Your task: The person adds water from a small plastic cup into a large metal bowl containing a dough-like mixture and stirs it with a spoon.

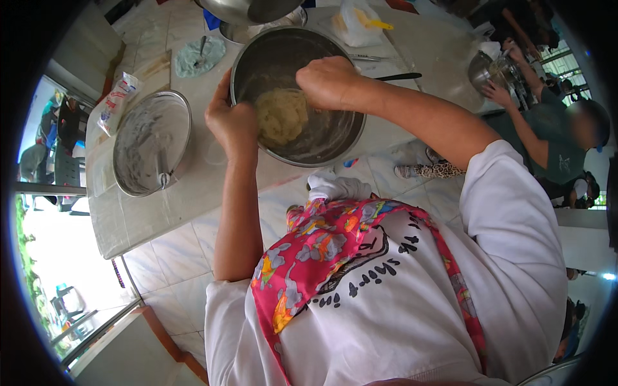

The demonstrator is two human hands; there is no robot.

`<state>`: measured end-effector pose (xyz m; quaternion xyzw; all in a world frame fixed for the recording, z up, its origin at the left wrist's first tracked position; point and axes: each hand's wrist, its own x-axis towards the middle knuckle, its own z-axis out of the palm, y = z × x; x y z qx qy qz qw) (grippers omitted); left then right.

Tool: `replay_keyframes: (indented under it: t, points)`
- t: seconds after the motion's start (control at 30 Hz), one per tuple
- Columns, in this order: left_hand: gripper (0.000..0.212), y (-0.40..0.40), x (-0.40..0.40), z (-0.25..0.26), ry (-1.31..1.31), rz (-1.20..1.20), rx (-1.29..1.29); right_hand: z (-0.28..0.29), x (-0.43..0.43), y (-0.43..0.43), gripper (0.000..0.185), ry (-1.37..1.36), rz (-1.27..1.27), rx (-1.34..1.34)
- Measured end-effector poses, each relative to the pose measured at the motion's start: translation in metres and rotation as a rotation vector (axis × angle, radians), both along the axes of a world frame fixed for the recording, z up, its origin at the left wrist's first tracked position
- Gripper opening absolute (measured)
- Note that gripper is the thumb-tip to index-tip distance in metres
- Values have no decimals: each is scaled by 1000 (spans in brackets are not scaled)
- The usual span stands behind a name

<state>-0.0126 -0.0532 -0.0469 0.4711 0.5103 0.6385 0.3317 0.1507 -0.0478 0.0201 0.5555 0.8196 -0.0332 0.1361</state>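
Note:
A large stainless steel mixing bowl [338,140] is tilted towards me at the table's near edge. A lump of pale yellow dough [280,116] lies in its left part, and smears coat the wall. My left hand [232,120] grips the bowl's left rim, thumb side towards the dough. Over the bowl's inside, just right of the dough, my right hand [328,83] is curled into a fist with its back to me. Its fingertips are hidden, so whether it holds something cannot be seen.
On the table [203,193], a flour-smeared metal bowl [152,144] holding a metal utensil [163,169] stands left, beside a printed packet [118,103]. Behind are a greenish plastic bag [200,57], another bag [355,24] and a fork [369,58]. A co-worker [545,130] handles a bowl at right.

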Motion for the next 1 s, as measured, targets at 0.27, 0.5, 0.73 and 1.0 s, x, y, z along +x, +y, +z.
replay_keyframes:
  t: [0.27,0.5,0.73,1.0]
  points:
    - [54,6,-9,-2,41,39,-13,7,-17,-19,8,72,357,433]
    - [51,5,-8,-7,53,27,36,-53,4,-16,11,166,163,115]
    - [52,9,-6,-4,60,27,1,-80,-9,-31,12,-39,370,257]
    - [56,21,-7,23,220,-126,24,-31,25,7,10,-88,464,538]
